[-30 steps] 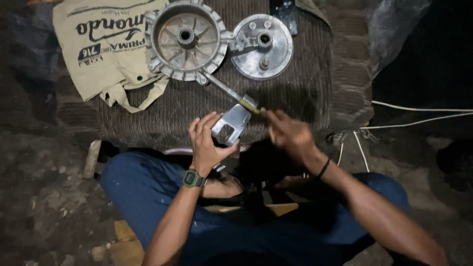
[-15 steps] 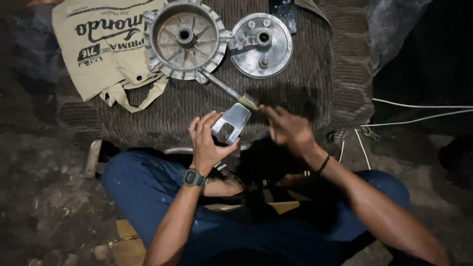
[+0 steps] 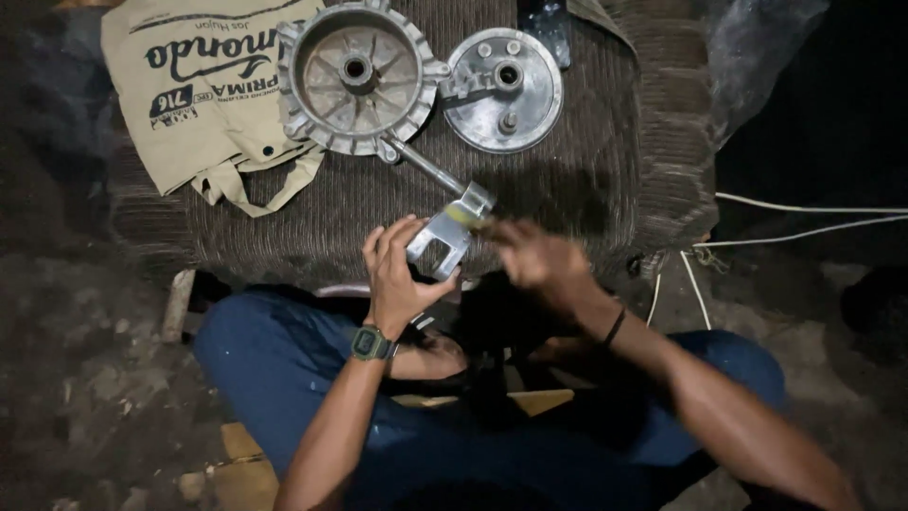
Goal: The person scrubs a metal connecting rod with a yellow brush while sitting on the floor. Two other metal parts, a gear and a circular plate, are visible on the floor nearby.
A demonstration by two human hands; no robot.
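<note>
Metal bracket [image 3: 443, 241] | gripped by left hand [image 3: 397, 274] fingers [image 3: 390, 232] | right hand [image 3: 534, 260] touching

Ribbed metal hub [image 3: 357, 76], round cover plate [image 3: 504, 90], tan cloth bag [image 3: 203, 90] (printed), woven mat [image 3: 567, 180], white cords [image 3: 804, 222]

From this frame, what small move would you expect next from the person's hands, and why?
Probably another short rubbing stroke across the part. The left hand grips a small forked metal bracket above the woven mat, while the right hand, motion-blurred, presses something yellowish against the bracket's top end. What that yellowish thing is cannot be told. The blur suggests back-and-forth work in progress.
</note>
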